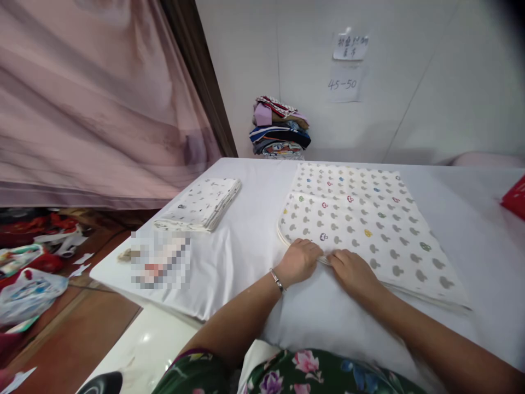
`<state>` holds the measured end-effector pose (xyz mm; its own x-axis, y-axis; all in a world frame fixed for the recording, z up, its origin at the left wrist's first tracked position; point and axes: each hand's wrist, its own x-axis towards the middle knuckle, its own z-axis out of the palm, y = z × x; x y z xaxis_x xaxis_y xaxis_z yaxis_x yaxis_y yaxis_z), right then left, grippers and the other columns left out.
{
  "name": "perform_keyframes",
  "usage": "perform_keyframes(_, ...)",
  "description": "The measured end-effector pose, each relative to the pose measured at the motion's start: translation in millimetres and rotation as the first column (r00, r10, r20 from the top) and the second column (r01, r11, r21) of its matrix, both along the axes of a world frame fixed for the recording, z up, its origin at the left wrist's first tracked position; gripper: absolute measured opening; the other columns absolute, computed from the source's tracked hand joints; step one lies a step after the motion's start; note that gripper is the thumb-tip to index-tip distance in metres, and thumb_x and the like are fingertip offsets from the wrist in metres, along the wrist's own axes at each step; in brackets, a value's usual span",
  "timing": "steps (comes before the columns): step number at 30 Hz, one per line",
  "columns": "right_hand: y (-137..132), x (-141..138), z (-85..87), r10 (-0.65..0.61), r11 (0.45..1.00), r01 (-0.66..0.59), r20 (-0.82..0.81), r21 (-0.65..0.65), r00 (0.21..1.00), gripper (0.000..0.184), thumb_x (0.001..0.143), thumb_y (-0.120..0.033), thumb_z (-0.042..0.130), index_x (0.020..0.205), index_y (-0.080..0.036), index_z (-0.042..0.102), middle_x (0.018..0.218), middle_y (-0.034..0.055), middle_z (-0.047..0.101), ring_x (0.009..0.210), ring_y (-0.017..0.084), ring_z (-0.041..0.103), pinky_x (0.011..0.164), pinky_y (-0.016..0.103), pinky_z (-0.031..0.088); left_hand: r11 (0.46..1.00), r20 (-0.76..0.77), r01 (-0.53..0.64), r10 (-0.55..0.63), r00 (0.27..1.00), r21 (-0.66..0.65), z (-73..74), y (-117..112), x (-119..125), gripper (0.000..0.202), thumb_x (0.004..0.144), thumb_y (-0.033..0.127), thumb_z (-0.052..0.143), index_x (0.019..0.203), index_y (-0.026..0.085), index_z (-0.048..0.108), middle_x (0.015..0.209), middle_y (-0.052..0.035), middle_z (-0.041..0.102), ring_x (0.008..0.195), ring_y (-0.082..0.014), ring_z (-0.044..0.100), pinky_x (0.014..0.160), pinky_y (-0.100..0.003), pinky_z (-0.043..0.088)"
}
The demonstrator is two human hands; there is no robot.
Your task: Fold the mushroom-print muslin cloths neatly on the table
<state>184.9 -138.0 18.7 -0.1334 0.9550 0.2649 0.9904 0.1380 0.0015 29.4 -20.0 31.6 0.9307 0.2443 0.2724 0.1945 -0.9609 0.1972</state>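
A white cloth printed with grey and coloured mushrooms (361, 219) lies spread flat on the white table (246, 257). My left hand (299, 261) and my right hand (353, 271) rest side by side on the cloth's near edge. Both hands have their fingers curled and pinch that edge. A bracelet sits on my left wrist.
A folded stack of similar printed cloth (199, 204) lies at the table's left. A pile of folded clothes (279, 127) stands against the far wall below two paper notes (348, 63). A red thing (514, 198) sits at the right edge. Bags and clutter (33, 273) cover the floor at the left, under a pink curtain.
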Motion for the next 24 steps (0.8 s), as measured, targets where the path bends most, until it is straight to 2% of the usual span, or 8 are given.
perform_keyframes(7,25.9,-15.2,-0.8,-0.048,0.999,0.047,-0.023,-0.018,0.999,0.018,0.086,-0.014,0.041,0.089,-0.017,0.059,0.082,0.0071,0.058,0.076,0.021,0.052,0.064,0.032,0.036,0.992,0.048,-0.121,0.122,0.991,-0.033,0.4,4.9,-1.0,0.023,0.078,0.016,0.051,0.1,0.018,0.056,0.086,-0.0043,0.064,0.085,-0.0187,0.058,0.082,-0.035,0.04)
perform_keyframes(10,28.6,-16.8,-4.0,-0.055,0.998,0.055,-0.061,-0.005,0.997,0.021,0.087,-0.014,0.041,0.098,-0.016,0.058,0.085,0.0073,0.058,0.075,0.02,0.052,0.064,0.03,0.037,0.984,0.142,-0.175,0.177,0.974,-0.023,8.1,16.5,-14.7,0.028,0.079,0.028,0.058,0.105,0.018,0.055,0.097,-0.0068,0.063,0.095,-0.0206,0.056,0.085,-0.037,0.041)
perform_keyframes(13,26.6,-13.9,-4.3,-0.078,0.997,0.077,-0.139,-0.011,0.987,0.02,0.088,-0.016,0.04,0.099,-0.017,0.057,0.085,0.0062,0.057,0.076,0.019,0.053,0.062,0.028,0.037,0.926,0.272,-0.359,0.378,0.885,-0.119,16.3,34.3,-37.9,0.027,0.079,0.036,0.059,0.1,0.019,0.058,0.102,-0.0073,0.062,0.096,-0.02,0.056,0.083,-0.036,0.043)
perform_keyframes(15,25.6,-11.7,-3.2,-0.082,0.997,0.082,-0.187,-0.011,0.979,0.019,0.089,-0.018,0.039,0.096,-0.019,0.057,0.085,0.0053,0.057,0.078,0.018,0.054,0.063,0.028,0.038,0.795,0.275,-0.527,0.601,0.751,-0.3,17.9,44.5,-52.4,0.02,0.081,0.035,0.056,0.092,0.018,0.059,0.094,-0.0057,0.063,0.084,-0.0171,0.059,0.075,-0.033,0.047)
perform_keyframes(18,25.6,-9.8,-1.7,-0.073,0.997,0.075,-0.222,-0.003,0.972,0.019,0.089,-0.02,0.038,0.09,-0.02,0.056,0.084,0.0044,0.057,0.078,0.018,0.053,0.064,0.027,0.038,0.468,0.035,-0.577,0.795,0.605,-0.669,13.7,50.1,-61.5,0.016,0.082,0.032,0.053,0.082,0.017,0.057,0.08,-0.0033,0.064,0.063,-0.0125,0.06,0.058,-0.026,0.048)
perform_keyframes(21,26.3,-9.4,-0.7,-0.081,0.997,0.077,-0.236,-0.025,0.968,0.019,0.089,-0.022,0.038,0.087,-0.019,0.056,0.083,0.0041,0.056,0.078,0.018,0.053,0.064,0.027,0.038,0.144,-0.197,-0.447,0.751,0.631,-0.883,8.5,45.1,-53.8,0.018,0.08,0.032,0.056,0.083,0.015,0.054,0.075,-0.0035,0.065,0.051,-0.0109,0.06,0.049,-0.022,0.047)
perform_keyframes(22,26.5,-9.5,-0.4,-0.088,0.996,0.081,-0.239,-0.036,0.967,0.019,0.089,-0.023,0.038,0.086,-0.019,0.056,0.083,0.004,0.056,0.078,0.018,0.053,0.063,0.027,0.038,0.07,-0.233,-0.411,0.731,0.641,-0.909,7.9,42.7,-49.1,0.02,0.079,0.033,0.058,0.085,0.014,0.054,0.074,-0.0036,0.065,0.049,-0.0109,0.06,0.047,-0.022,0.047)
perform_keyframes(24,26.7,-9.7,0.5,-0.1,0.995,0.09,-0.244,-0.05,0.965,0.02,0.089,-0.024,0.039,0.083,-0.019,0.057,0.082,0.0037,0.057,0.077,0.017,0.053,0.063,0.027,0.037,-0.025,-0.277,-0.37,0.712,0.645,-0.928,8.9,39.4,-39.9,0.024,0.077,0.034,0.061,0.088,0.014,0.053,0.069,-0.0027,0.065,0.045,-0.0117,0.059,0.046,-0.023,0.048)
